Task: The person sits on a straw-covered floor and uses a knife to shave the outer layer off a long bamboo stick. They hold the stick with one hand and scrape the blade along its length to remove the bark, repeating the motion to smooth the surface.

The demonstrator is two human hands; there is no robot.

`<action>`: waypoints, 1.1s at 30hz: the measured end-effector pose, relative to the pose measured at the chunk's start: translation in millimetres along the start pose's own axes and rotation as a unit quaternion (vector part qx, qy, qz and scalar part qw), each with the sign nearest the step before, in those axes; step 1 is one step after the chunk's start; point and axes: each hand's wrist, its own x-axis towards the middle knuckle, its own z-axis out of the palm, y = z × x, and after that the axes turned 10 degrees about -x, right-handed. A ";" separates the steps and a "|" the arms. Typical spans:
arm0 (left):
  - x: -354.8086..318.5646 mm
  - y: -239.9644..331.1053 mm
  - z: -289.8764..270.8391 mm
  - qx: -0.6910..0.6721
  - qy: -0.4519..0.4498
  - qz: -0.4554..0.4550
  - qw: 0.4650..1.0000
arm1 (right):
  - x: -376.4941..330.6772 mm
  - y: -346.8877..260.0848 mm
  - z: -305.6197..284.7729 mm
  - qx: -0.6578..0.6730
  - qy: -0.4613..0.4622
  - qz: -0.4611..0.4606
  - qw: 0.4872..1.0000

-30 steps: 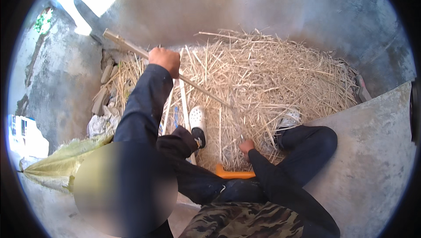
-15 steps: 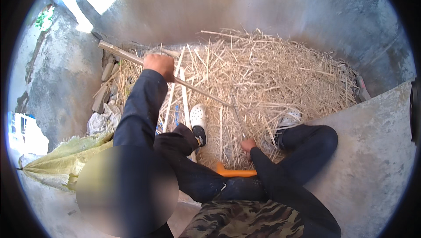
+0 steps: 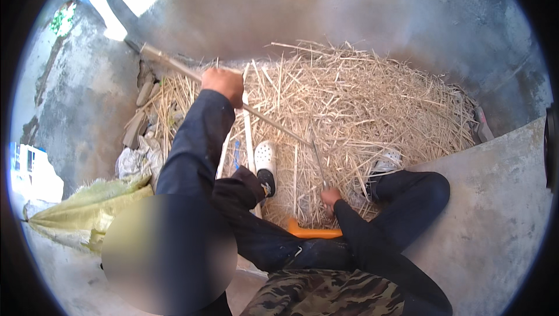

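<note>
My left hand [image 3: 223, 85] is closed around a long, pale wooden stick [image 3: 273, 123], reached out over the straw. The stick slants from the upper left down to the middle. Its thin lower end meets a long, narrow, knife-like grey blade [image 3: 317, 158] pointing away from me. Low and close to my body, my right hand [image 3: 331, 195] is closed on the near end of that blade tool; its handle is mostly hidden by the fingers. Whether the stick's tip rests on the blade or passes behind it, I cannot tell.
Loose straw and thin strips [image 3: 378, 95] cover the floor in front of me. An orange curved piece [image 3: 314, 232] lies at my lap. My white clogs [image 3: 265, 156] stand in the straw. A yellowish sack [image 3: 87, 205] lies at left. Concrete walls [image 3: 349, 7] enclose the space.
My left hand has shifted slightly right, and the stick's far end has risen, so it slants more steeply. My right hand and the blade tool have hardly moved.
</note>
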 end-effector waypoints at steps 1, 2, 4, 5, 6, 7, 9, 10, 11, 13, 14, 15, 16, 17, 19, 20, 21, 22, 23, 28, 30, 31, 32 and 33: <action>-0.3 5.1 -3.9 -0.015 0.006 0.006 1.000 | -6.8 0.4 -5.0 0.024 -0.013 0.022 0.999; -2.4 3.7 -6.6 -0.014 -0.001 0.004 1.000 | -10.1 -14.4 -8.3 0.053 -0.023 0.031 0.998; -1.5 -4.8 -1.1 -0.013 -0.020 -0.003 1.000 | -50.0 -56.3 -21.8 0.037 0.076 -0.122 0.989; -4.5 -4.4 -3.2 -0.012 -0.013 -0.002 1.000 | -61.3 -74.3 -29.0 0.022 0.133 -0.207 0.969; -5.7 -4.2 -1.4 -0.013 -0.019 -0.002 1.000 | -66.6 -80.2 -29.5 0.010 0.187 -0.287 0.939; -4.7 -4.2 -1.5 -0.014 -0.021 0.000 1.000 | -64.2 -75.7 -24.2 0.019 0.185 -0.291 0.939; -3.9 -2.5 -2.9 -0.014 -0.019 0.000 1.000 | -46.6 -57.4 -10.3 0.033 0.184 -0.300 0.935; -3.4 0.9 -5.1 -0.014 -0.013 0.002 1.000 | -26.9 -30.5 0.1 -0.021 0.154 -0.227 0.961; -2.0 7.3 -9.3 -0.017 -0.004 0.007 1.000 | -1.8 9.0 7.7 -0.074 0.128 -0.150 0.978; -7.4 9.6 -7.9 -0.006 0.010 0.006 1.000 | 16.1 32.3 13.9 -0.104 0.079 -0.060 0.990; -8.4 9.6 -8.3 0.000 0.017 0.006 1.000 | 20.1 33.1 14.5 -0.080 0.065 -0.044 0.994; -7.5 10.2 -11.5 -0.003 0.002 0.000 1.000 | 24.8 33.0 14.6 -0.056 0.053 -0.027 0.997; -10.2 11.4 -6.1 -0.010 -0.016 0.000 1.000 | 19.2 40.4 16.0 -0.075 0.083 -0.064 0.992; -7.5 7.0 -6.7 -0.015 -0.025 0.002 1.000 | 14.6 31.4 16.5 -0.087 0.121 -0.106 0.983; -4.4 3.3 -4.6 -0.014 -0.026 0.004 1.000 | 4.4 10.1 14.5 -0.112 0.194 -0.190 0.956; -7.5 -0.3 -0.9 -0.009 -0.024 -0.003 1.000 | -9.7 -11.7 9.8 -0.086 0.173 -0.208 0.959; -11.3 -3.6 3.3 -0.004 -0.023 -0.009 1.000 | -29.9 -41.1 -2.7 -0.062 0.151 -0.226 0.961; -11.4 -1.3 2.7 -0.002 -0.014 -0.007 1.000 | -41.4 -54.8 -13.1 -0.036 0.139 -0.238 0.961; -11.8 -0.9 2.5 -0.003 -0.011 -0.004 1.000 | -41.6 -52.5 -9.6 -0.024 0.153 -0.257 0.954; -5.8 10.3 -10.6 -0.005 0.003 0.009 1.000 | 22.1 22.8 7.1 -0.114 0.073 -0.093 0.986; -3.7 11.9 -8.3 -0.001 0.021 0.009 1.000 | 28.6 29.9 -0.2 -0.061 0.038 -0.022 0.997; -7.6 8.1 -1.8 0.005 0.018 0.000 1.000 | 17.3 25.4 2.0 -0.011 0.017 -0.001 1.000; -11.7 6.1 5.1 0.000 -0.010 -0.003 1.000 | 1.8 25.7 2.7 0.050 -0.025 0.018 0.998; -10.9 -2.1 4.5 -0.003 -0.028 -0.006 1.000 | -8.9 4.8 1.1 0.115 -0.060 0.030 0.991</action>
